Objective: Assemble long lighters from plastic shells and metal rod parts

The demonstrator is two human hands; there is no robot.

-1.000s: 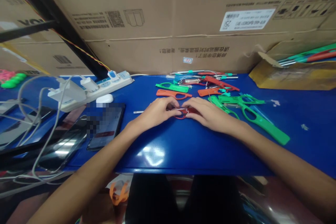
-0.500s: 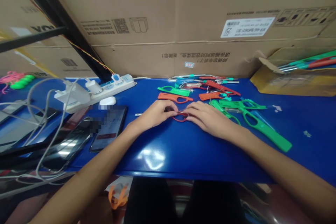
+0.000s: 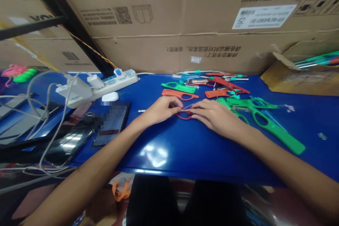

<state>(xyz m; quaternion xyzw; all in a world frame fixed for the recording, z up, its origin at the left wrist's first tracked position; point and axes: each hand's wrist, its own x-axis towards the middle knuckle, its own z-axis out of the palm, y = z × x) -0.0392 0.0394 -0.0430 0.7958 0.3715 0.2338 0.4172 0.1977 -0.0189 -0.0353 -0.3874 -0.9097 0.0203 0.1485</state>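
Between my hands, low over the blue tabletop, is a red lighter housing point(image 3: 184, 117) with its loop towards me. My left hand point(image 3: 163, 110) grips the left part of it, thumb and fingers pinched together. A metal tube end point(image 3: 142, 111) sticks out to the left of that hand. On the other side, my right hand point(image 3: 213, 114) has its fingers bent and closed at the housing's right part. A thin pale wire point(image 3: 188, 106) shows between the fingertips. Just beyond lie an orange lighter half point(image 3: 178, 94) and a green one point(image 3: 178, 87).
Several green lighter halves point(image 3: 278, 130) lie right of my right hand. Behind is a pile of red lighter parts point(image 3: 230, 84). An open carton point(image 3: 293, 81) holds metal-tubed lighters. To the left are a power strip point(image 3: 106, 90), white cables and a phone point(image 3: 112, 123).
The view has shifted slightly, so the scene sits a little differently. Both hands stay at the red housing, and the thin wire between the fingertips now shows more clearly.
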